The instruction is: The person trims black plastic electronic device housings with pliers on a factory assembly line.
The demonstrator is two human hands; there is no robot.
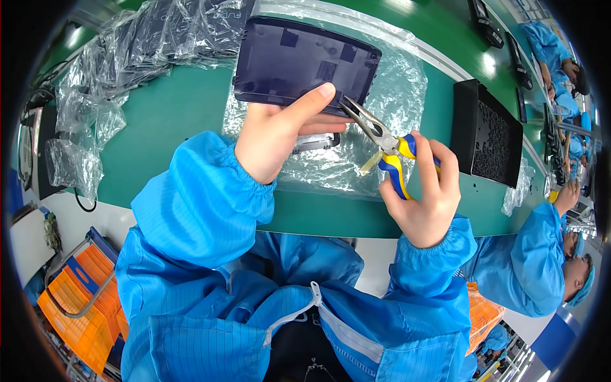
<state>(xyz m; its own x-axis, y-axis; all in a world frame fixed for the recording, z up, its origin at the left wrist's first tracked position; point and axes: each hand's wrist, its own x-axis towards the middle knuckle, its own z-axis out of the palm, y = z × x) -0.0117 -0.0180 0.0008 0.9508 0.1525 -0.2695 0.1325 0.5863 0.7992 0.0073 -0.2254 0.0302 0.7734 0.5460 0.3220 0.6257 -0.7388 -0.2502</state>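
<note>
My left hand (280, 130) grips a dark plastic housing cover (299, 63) by its near edge, thumb on the inner face and fingers beneath. The cover is tilted up above the table, its recessed inside showing. In my right hand (429, 191) are needle-nose pliers (385, 139) with blue and yellow handles. Their jaws reach the cover's near right edge, slightly apart; whether they pinch anything there I cannot tell. Under my left hand, a part with a pale frame (316, 142) is mostly hidden, lying on a clear plastic bag (305, 172).
Bagged dark covers (184, 32) are heaped at the far left of the green table (172, 108). A black bin (468, 127) of small black pieces stands at the right. Co-workers in blue sit farther right (522, 270). An orange chair (79, 305) is at lower left.
</note>
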